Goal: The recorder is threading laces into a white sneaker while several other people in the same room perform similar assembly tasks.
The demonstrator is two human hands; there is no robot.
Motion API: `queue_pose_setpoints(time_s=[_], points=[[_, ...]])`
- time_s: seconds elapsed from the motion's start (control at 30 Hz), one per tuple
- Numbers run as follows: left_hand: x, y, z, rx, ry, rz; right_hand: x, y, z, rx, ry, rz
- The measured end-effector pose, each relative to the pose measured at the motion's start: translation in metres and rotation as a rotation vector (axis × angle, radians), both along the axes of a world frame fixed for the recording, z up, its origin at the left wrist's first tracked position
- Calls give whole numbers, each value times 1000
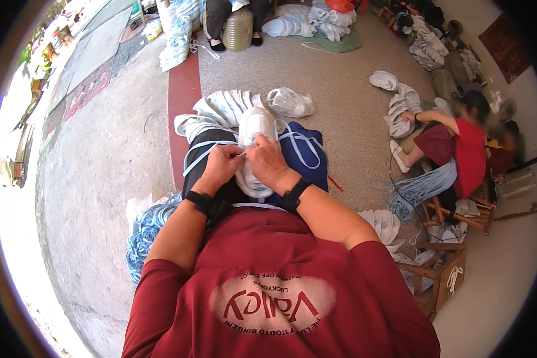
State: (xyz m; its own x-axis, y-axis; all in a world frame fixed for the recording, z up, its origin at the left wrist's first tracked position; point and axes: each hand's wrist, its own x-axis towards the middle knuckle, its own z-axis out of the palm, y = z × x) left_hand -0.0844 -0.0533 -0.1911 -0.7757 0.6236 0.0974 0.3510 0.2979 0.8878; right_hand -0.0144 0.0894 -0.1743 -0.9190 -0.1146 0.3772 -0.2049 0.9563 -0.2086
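A white shoe (255, 128) lies toe-away on my lap. My left hand (222, 166) and my right hand (267, 161) meet over its lace area, both pinching a light blue lace (200, 156) that trails off to the left across my dark trousers. More light blue laces (304, 143) loop over a dark blue cloth on my right knee. Both wrists wear black bands.
White shoes (224, 107) are piled just beyond my knees, one more (289, 102) lying apart. A bundle of blue laces (146, 230) sits at my left. A person in red (459, 149) sits at the right by wooden stools (441, 277) and more shoes. Another seated person (232, 18) is far ahead.
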Motion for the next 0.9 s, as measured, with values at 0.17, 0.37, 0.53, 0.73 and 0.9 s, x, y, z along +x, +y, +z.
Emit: queue_pose_setpoints(time_s=[0.17, 0.37, 0.53, 0.73, 0.9], points=[[2, -5, 14, -128, -74, 10, 10, 3, 21, -112, 98, 99], [10, 11, 28, 205, 281, -31, 51, 61, 30, -381, 166, -150], [16, 23, 29, 91, 163, -227, 39, 35, 41, -529, 154, -6], [13, 5, 45, -119, 533, -118, 30, 23, 34, -197, 5, 7], [17, 5, 52, -284, 772, -133, 13, 22, 41, 321, -256, 87]])
